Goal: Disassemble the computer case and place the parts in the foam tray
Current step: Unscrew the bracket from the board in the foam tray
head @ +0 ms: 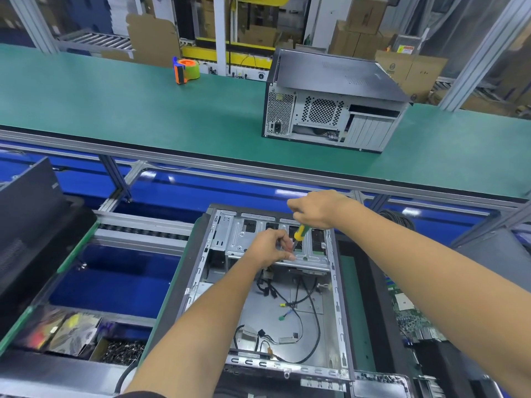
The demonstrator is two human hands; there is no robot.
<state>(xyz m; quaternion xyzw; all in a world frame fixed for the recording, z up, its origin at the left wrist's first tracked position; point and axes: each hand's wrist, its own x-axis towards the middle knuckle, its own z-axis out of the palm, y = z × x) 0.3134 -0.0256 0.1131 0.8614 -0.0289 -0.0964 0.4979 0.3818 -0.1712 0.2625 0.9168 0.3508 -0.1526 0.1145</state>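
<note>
Open case: the computer case (pixel 267 297) lies on its side in the lower centre of the frame, side panel off, interior facing up, loose cables (pixel 298 308) across its floor.
Drive cage: a bare metal drive cage (pixel 258 237) spans the far end of the case.
Right hand: the right hand (pixel 316 209) grips the top of a yellow-and-green screwdriver (pixel 300 232), fingers curled round the handle, shaft angled down toward the cage.
Left hand: the left hand (pixel 270 248) rests on the cage's front edge, fingertips pinched together by the screwdriver's tip; what they hold cannot be told.
Second case: a closed computer case (pixel 330 110) stands on the green belt (pixel 115 104), upper right.
Tape dispenser: an orange tape dispenser (pixel 185 68) sits on the belt, upper left of centre.
Circuit board: a green circuit board (pixel 411 320) lies at the right edge, beside the open case.
</note>
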